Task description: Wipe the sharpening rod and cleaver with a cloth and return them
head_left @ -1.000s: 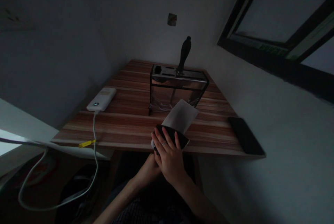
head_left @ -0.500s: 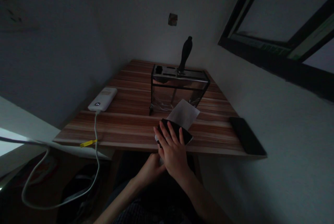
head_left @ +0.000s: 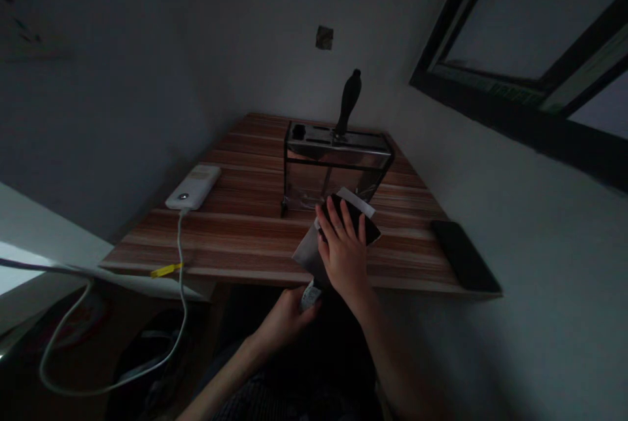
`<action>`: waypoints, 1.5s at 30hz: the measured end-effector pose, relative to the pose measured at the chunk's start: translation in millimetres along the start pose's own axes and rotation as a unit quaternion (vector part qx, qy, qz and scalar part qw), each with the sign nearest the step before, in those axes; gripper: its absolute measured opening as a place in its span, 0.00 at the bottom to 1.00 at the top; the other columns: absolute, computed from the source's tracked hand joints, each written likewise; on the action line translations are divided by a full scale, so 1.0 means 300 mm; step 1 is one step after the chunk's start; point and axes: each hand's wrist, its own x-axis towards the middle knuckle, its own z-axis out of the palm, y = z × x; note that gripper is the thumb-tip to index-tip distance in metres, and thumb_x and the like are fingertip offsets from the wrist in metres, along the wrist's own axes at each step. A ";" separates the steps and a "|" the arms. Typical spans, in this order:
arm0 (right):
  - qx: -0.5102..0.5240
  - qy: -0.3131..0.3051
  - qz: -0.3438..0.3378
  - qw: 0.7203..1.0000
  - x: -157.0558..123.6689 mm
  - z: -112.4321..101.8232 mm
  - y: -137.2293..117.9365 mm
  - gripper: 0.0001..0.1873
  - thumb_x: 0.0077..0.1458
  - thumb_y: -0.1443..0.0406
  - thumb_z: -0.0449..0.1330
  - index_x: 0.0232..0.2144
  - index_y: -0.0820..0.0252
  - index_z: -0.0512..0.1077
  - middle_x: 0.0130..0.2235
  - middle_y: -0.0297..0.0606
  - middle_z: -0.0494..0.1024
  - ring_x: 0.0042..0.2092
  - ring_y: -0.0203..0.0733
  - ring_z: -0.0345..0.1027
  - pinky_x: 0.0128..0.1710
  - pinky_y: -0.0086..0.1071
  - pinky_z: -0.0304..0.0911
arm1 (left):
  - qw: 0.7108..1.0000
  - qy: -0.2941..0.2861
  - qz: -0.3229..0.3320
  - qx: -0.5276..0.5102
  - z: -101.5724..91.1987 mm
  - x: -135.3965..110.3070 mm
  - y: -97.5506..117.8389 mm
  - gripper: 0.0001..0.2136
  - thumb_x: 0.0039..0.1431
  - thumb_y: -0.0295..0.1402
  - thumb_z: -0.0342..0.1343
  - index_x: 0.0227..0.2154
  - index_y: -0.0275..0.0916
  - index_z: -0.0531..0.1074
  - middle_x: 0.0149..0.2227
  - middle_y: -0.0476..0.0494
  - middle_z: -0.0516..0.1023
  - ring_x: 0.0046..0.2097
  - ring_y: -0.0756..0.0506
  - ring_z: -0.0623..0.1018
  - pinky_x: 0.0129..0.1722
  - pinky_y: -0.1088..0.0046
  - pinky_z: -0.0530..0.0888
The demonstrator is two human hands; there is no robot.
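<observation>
My right hand (head_left: pixel 346 254) lies flat with fingers apart on a thin black pad (head_left: pixel 373 230), pressing it over a whitish sheet (head_left: pixel 307 254). The sheet lies at the table's front edge; one corner shows beyond the pad. Just below the edge, my left hand (head_left: pixel 289 313) pinches a small whitish piece with print (head_left: pixel 310 295) between thumb and fingers. Whether this piece joins the sheet I cannot tell. Right behind the pad stands a clear box with a dark frame (head_left: pixel 338 163) and a black upright handle (head_left: pixel 349 101) on its metal top.
A white power bank (head_left: pixel 193 187) sits at the left of the wood-grain table (head_left: pixel 245 238), its white cable (head_left: pixel 180 244) with a yellow tie (head_left: pixel 167 270) hanging over the edge. At the right edge lies a black phone-like slab (head_left: pixel 465 256). A framed picture (head_left: pixel 520 107) hangs on the right wall.
My right hand and the black pad have slid forward and slightly right along the sheet, away from my left hand. More of the sheet's near part and the printed piece now show.
</observation>
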 end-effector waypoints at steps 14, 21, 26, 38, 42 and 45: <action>0.098 0.110 0.000 0.989 0.093 -0.018 0.110 0.23 0.59 0.66 0.48 0.57 0.61 0.56 0.63 0.42 0.55 0.65 0.43 0.42 0.62 0.49 0.41 | 0.999 -0.013 -0.026 -0.014 -0.001 0.001 0.004 0.11 0.54 0.38 0.49 0.24 0.36 0.62 0.23 0.54 0.56 0.27 0.53 0.56 0.25 0.79 0.56; 0.066 0.062 -0.105 0.990 0.068 -0.055 0.179 0.25 0.59 0.67 0.49 0.59 0.56 0.55 0.64 0.38 0.52 0.65 0.43 0.39 0.62 0.46 0.44 | 1.000 -0.002 -0.018 -0.007 -0.003 -0.002 0.007 0.11 0.55 0.37 0.49 0.23 0.35 0.62 0.23 0.54 0.57 0.27 0.53 0.56 0.25 0.79 0.56; 0.058 0.044 -0.132 0.989 0.043 -0.050 0.191 0.32 0.59 0.70 0.47 0.64 0.55 0.42 0.64 0.36 0.53 0.65 0.42 0.40 0.63 0.47 0.42 | 1.000 -0.013 -0.022 -0.017 -0.004 -0.002 0.008 0.11 0.55 0.38 0.49 0.24 0.35 0.63 0.23 0.54 0.57 0.26 0.53 0.55 0.25 0.79 0.57; 0.127 -0.015 -0.137 0.982 -0.145 0.046 -0.023 0.35 0.57 0.73 0.45 0.64 0.61 0.37 0.63 0.37 0.55 0.65 0.41 0.41 0.63 0.46 0.41 | 0.999 0.007 0.007 -0.030 0.017 0.011 -0.009 0.10 0.53 0.33 0.52 0.32 0.30 0.72 0.31 0.45 0.76 0.32 0.48 0.70 0.33 0.77 0.68; 0.144 -0.052 -0.169 0.974 -0.187 0.049 -0.050 0.33 0.56 0.73 0.46 0.63 0.63 0.43 0.62 0.36 0.57 0.65 0.40 0.41 0.63 0.45 0.41 | 0.999 0.020 0.000 -0.031 0.023 0.014 -0.022 0.10 0.49 0.32 0.53 0.29 0.30 0.73 0.30 0.41 0.77 0.33 0.45 0.73 0.32 0.74 0.71; 0.149 -0.080 -0.190 0.967 -0.198 0.040 -0.055 0.33 0.56 0.72 0.46 0.63 0.63 0.46 0.62 0.34 0.57 0.65 0.39 0.41 0.63 0.44 0.42 | 0.998 0.041 0.007 -0.042 0.025 0.011 -0.029 0.12 0.48 0.30 0.53 0.35 0.31 0.73 0.32 0.39 0.78 0.37 0.43 0.75 0.36 0.71 0.72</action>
